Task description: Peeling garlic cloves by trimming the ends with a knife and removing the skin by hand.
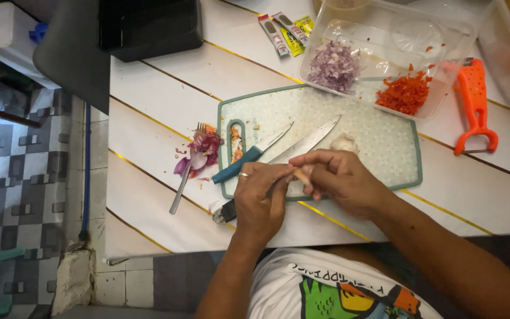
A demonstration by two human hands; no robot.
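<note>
My left hand [258,201], with a ring on one finger, and my right hand [340,177] meet over the near edge of a pale green cutting board [379,142]. Between their fingertips they pinch a small garlic clove [301,174]. A long knife [308,142] lies slantwise on the board under my hands, its dark handle end showing below my left hand. A shorter knife with a teal handle [240,163] lies beside it. A garlic bulb [343,142] rests on the board just beyond my right hand.
A clear plastic container [385,35] behind the board holds chopped purple onion [333,66] and chopped red pepper [405,93]. An orange peeler [474,106] lies to the right. Onion peels [203,150] and a fork [181,189] lie left of the board. Sachets [284,29] and a black box [149,26] sit at the back.
</note>
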